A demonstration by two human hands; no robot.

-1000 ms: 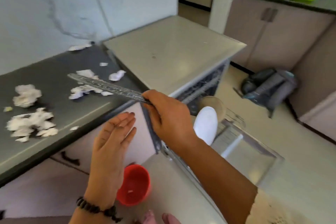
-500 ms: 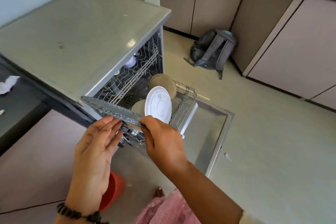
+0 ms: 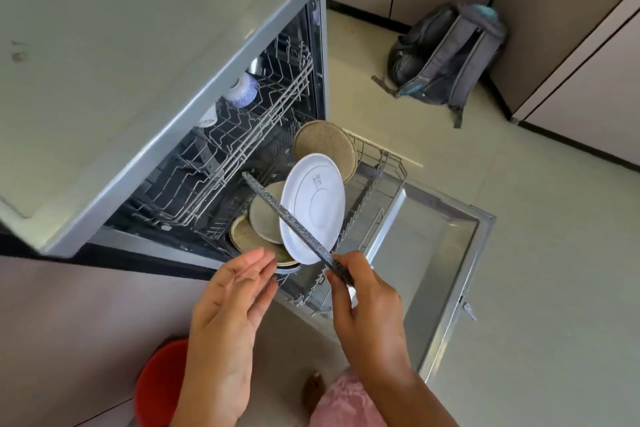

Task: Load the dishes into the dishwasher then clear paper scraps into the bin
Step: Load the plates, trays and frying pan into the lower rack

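The right grip pinches the speckled plate edge-on, its length angling up-left over the lower rack; left hand open beside.

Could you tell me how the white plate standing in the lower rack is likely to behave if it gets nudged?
The white plate stands on edge, leaning among the lower rack's wires, so a nudge would probably tip it against the tan plate beside it. It looks glazed and smooth, so likely slippery and rigid. It seems ceramic, so a knock from the speckled plate in the right hand might chip it.
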